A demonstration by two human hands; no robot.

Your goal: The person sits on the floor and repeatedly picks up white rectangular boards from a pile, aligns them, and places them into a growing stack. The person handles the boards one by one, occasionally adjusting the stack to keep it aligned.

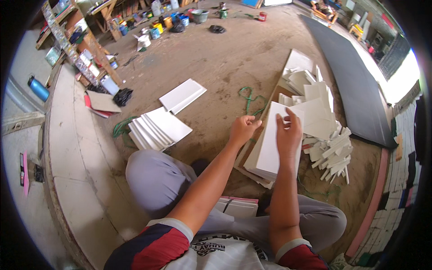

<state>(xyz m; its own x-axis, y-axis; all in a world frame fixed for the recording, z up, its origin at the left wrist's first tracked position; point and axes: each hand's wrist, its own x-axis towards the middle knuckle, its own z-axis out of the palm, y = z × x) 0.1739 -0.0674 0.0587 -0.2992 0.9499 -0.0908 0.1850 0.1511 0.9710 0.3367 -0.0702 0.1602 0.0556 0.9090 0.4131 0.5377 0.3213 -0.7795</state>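
In front of me lies a tall stack of white rectangular boards (268,150), its long side running away from me. Over its left edge is my left hand (244,130), fingers curled and drawn together; whatever they hold, if anything, is too small to make out. My right hand (289,135) hovers above the top board, thumb and fingers bent but apart, with nothing visible between them. Beyond and right of the stack, loose white pieces (317,99) are heaped untidily. Narrow white offcuts (333,153) spill from that heap onto the floor.
Left of my hands lie a fanned pile of white boards (157,128) and a smaller neat pile (182,95). Green string (249,99) trails on the dirt floor. A long dark sheet (348,81) lies at right. Paint cans (156,31) and a wooden ladder (74,42) stand farther off.
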